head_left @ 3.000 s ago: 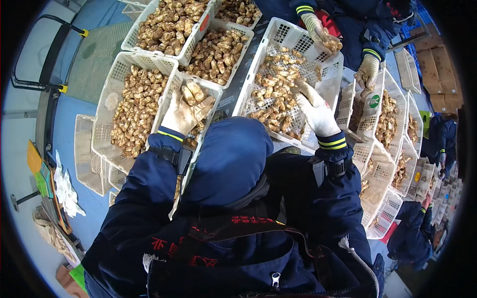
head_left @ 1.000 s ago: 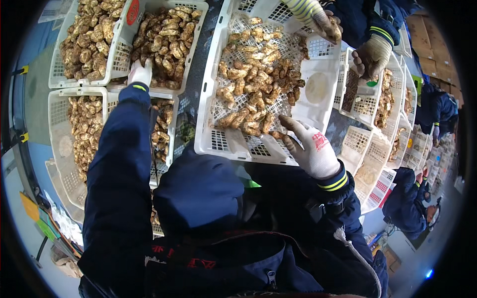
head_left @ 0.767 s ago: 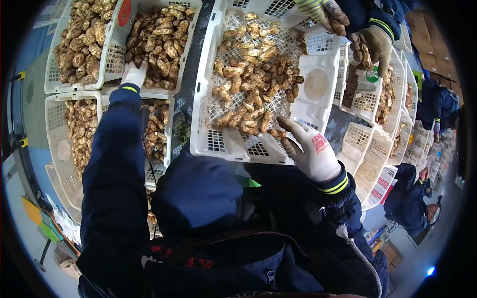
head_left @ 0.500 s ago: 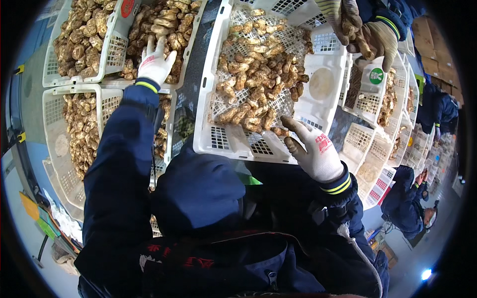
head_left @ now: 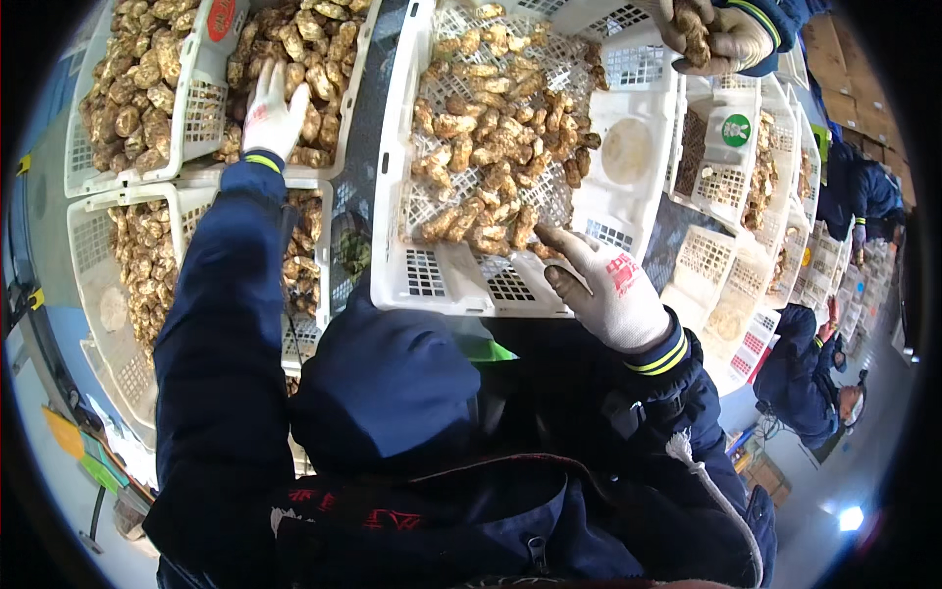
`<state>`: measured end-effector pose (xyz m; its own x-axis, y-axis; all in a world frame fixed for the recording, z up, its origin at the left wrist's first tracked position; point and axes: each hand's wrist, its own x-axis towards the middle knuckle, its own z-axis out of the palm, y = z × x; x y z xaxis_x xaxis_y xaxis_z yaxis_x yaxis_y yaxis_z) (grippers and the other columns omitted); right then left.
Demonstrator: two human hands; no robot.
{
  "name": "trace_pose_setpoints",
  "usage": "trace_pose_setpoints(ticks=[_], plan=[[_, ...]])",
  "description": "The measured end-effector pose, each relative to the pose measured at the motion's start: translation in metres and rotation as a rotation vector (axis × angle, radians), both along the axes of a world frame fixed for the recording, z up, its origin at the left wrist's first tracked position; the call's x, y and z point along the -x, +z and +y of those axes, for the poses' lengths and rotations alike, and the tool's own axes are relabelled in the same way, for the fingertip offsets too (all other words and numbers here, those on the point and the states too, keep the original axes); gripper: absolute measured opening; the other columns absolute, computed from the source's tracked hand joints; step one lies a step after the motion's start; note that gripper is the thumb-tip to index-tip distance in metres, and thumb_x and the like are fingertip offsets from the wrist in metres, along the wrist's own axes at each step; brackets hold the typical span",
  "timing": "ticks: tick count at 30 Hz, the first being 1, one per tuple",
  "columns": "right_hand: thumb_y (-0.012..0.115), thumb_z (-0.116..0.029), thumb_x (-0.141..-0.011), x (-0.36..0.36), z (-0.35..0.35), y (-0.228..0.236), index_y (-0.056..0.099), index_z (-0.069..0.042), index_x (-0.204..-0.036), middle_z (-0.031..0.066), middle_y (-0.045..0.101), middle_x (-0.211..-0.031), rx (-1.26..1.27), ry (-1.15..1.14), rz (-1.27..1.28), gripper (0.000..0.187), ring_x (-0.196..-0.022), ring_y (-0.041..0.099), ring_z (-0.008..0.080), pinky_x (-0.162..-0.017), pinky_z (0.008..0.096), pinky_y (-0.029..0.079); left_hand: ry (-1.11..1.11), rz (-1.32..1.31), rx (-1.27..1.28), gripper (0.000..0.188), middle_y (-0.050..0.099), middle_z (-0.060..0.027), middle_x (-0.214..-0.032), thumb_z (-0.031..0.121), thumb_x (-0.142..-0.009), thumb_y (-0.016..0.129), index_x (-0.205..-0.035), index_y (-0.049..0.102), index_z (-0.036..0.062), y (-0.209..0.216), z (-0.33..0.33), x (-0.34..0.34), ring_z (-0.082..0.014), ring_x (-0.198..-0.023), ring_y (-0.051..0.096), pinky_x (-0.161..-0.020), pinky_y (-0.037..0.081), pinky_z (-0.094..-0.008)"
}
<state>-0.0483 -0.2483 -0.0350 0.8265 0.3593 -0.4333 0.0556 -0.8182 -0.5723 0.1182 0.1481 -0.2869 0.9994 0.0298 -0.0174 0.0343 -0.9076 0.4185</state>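
Note:
Stubby, brown-and-cream pieces that look like mushrooms lie loosely over the lattice floor of a white plastic crate in front of me. My right hand, in a white glove with dirty fingertips, reaches over this crate's near right side. Its thumb and forefinger are apart, the forefinger tip close to the nearest mushrooms. Far to the left, my left hand, in a white glove, lies palm down on a heap of mushrooms in another crate. Its fingers are stretched out; what lies under the palm is hidden.
Beside the left heap stand more crates of mushrooms. At the upper right, another person's gloved hands hold a mushroom. Further white crates line the right side, with a seated person beyond.
The whole view has shifted slightly, so the crates sit further left and higher. The other person's hands are now partly cut off at the top. My hands keep nearly the same places.

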Motion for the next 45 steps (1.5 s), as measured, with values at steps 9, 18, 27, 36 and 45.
trace_pose_setpoints(ticks=[9,18,27,36,45], plan=[[0.058,-0.018,-0.091,-0.001,0.006,-0.002,0.052,-0.006,-0.13,0.0211,0.061,-0.098,0.011,0.036,0.057,0.041,-0.091,0.061,0.0378,-0.076,0.0427,0.05,0.054,0.009,0.103,0.074,0.016,-0.0162,-0.157,0.052,-0.095,0.045,-0.151,0.023,0.0088,-0.012,0.016,-0.049,-0.0358,-0.141,0.027,-0.114,0.028,-0.0385],[0.058,-0.018,-0.091,0.001,0.005,0.0,0.052,-0.008,-0.13,0.021,0.062,-0.098,0.04,0.033,0.063,0.042,-0.091,0.061,0.0377,-0.077,0.0423,0.05,0.177,-0.05,0.068,0.076,0.023,-0.0219,-0.154,0.05,-0.092,0.051,-0.147,0.029,0.0024,-0.005,0.018,-0.026,-0.0351,-0.14,0.03,-0.113,0.029,-0.0383],[0.063,-0.018,-0.087,-0.006,-0.009,0.009,0.059,-0.008,-0.122,0.0183,0.065,-0.098,0.008,0.055,-0.204,0.037,-0.091,0.063,0.0355,-0.078,0.0402,0.051,0.057,0.122,0.093,0.071,0.027,-0.02,-0.153,0.043,-0.091,0.053,-0.146,0.033,0.0018,0.031,0.009,0.043,-0.0318,-0.14,0.03,-0.114,0.026,-0.036],[0.063,-0.024,-0.084,-0.037,-0.074,-0.011,0.063,-0.013,-0.116,0.0149,0.068,-0.097,0.152,-0.221,-0.528,0.034,-0.087,0.066,0.0331,-0.076,0.0407,0.053,-0.223,0.197,1.12,0.064,0.041,-0.0187,-0.145,0.043,-0.099,0.048,-0.143,0.035,-0.0022,0.279,-0.064,0.072,-0.0294,-0.133,0.043,-0.112,0.032,-0.0364],[0.054,-0.032,-0.086,-0.058,-0.054,-0.071,0.056,-0.01,-0.121,0.0173,0.064,-0.112,0.472,0.097,-0.173,0.041,-0.108,0.06,0.0334,-0.093,0.041,0.047,-0.307,0.183,2.13,0.045,0.049,-0.0249,-0.135,0.022,-0.1,0.046,-0.134,0.043,-0.0076,0.355,-0.161,0.101,-0.0339,-0.127,0.048,-0.11,0.039,-0.0433]])
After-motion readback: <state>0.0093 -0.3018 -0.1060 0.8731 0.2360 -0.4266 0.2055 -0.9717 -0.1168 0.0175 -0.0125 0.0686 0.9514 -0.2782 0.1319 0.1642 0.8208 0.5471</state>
